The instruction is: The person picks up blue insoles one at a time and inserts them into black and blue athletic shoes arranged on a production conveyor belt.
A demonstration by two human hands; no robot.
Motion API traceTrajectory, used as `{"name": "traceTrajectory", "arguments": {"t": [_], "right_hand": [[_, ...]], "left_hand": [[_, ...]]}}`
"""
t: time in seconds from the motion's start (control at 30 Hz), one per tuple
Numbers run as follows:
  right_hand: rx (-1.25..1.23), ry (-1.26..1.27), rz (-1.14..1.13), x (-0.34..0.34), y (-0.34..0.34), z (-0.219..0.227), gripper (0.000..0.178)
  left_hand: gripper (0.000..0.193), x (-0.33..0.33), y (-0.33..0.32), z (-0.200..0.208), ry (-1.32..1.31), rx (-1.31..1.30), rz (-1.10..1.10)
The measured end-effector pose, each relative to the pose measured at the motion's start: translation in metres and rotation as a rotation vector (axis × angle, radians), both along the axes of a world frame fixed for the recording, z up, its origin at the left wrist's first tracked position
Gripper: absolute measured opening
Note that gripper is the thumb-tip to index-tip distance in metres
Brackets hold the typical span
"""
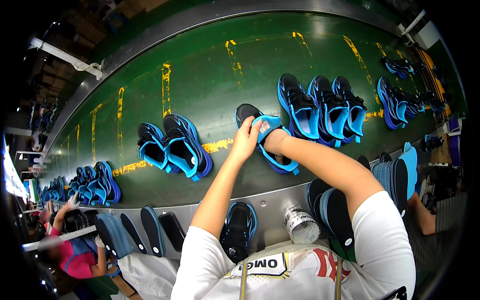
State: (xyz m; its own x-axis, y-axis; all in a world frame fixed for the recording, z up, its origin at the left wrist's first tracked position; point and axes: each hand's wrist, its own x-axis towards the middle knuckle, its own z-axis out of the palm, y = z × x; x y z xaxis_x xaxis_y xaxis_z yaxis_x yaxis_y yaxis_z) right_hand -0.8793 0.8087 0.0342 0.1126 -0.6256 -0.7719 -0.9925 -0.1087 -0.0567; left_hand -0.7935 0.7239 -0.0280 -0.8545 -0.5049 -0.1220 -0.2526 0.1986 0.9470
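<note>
Left grip (248, 131) pinches shoe tongue (270, 123), right grip (274, 142) inside, unclear (other shoes (327, 100) flank both).

From my remote seat I take the black-and-blue sports shoe (271, 121) between the hands as landmark: right hand (275, 142) inside its opening, left hand (246, 139) at its tongue. Left of it on the green-topped bench (210, 90) stand two matching shoes (181, 131); right of it, three more (325, 95). Nearer the body than it, along the grey metal edge (275, 200), I see from left to right: thin black-and-blue insoles (111, 235), a flat black slab (171, 231), a lone black-and-blue shoe (239, 225), a translucent cylinder (296, 219), stacked dark insoles (336, 215).
</note>
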Motion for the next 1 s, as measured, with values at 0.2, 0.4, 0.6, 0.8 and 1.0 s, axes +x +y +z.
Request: {"name": "traceTrajectory", "arguments": {"t": [0.2, 0.4, 0.6, 0.8, 1.0], "right_hand": [[-0.134, -0.155, -0.36, 0.002, 0.012, -0.049, 0.055], [-0.428, -0.192, -0.566, 0.0, 0.01, -0.161, 0.045], [-0.332, -0.167, -0.558, 0.006, -0.015, -0.158, 0.037], [-0.012, -0.159, -0.409, -0.009, -0.013, -0.097, 0.032], [0.246, -0.237, -0.246, 0.008, 0.025, 0.016, 0.06]], "left_hand": [[0.041, -0.005, 0.027, 0.008, 0.027, -0.238, 0.227], [0.03, -0.004, 0.049, 0.001, 0.227, -0.562, 0.123], [0.032, 0.004, 0.043, -0.009, 0.325, -0.725, 0.049], [0.033, 0.005, 0.032, -0.006, 0.212, -0.81, 0.102], [0.032, 0.005, 0.011, -0.008, -0.077, -0.23, 0.193]]}}
